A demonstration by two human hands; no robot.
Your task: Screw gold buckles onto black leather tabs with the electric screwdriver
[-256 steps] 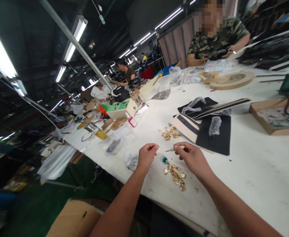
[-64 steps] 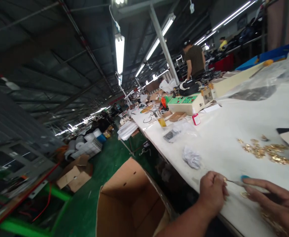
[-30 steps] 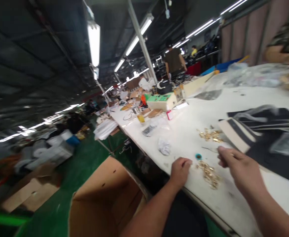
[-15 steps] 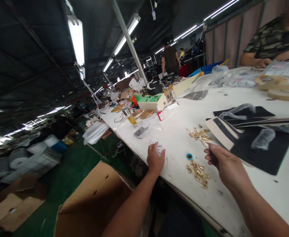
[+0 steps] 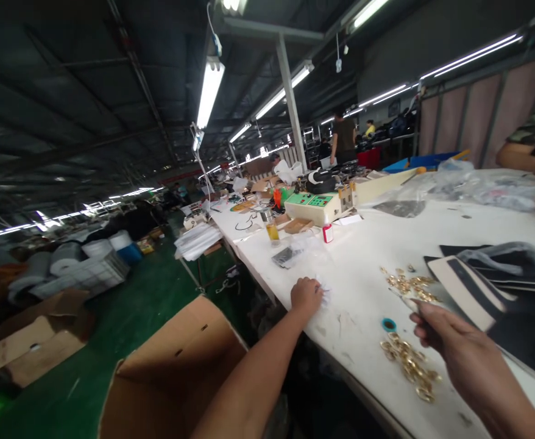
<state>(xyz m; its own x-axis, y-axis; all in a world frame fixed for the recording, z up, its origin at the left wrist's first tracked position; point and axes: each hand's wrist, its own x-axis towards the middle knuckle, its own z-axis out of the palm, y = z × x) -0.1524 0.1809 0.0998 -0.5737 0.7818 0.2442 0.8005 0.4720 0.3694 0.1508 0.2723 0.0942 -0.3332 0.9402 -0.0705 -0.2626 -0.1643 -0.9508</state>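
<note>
Gold-coloured metal fittings (image 5: 407, 360) lay loose at the lower right of the frame, with a second gold heap (image 5: 404, 281) just above and a small teal ring (image 5: 389, 319) between. Your right hand (image 5: 454, 341) pinched a thin tool (image 5: 403, 298), fingers curled. Your left hand (image 5: 306, 297), just below centre, was half-curled at a crumpled white wad (image 5: 326, 294); couldn't tell if it gripped it. My read: work looked partway along. Both heaps held loose pieces; which was done, which left, wasn't clear.

Fluorescent lights (image 5: 210, 91) hang over a green floor (image 5: 153, 292).
</note>
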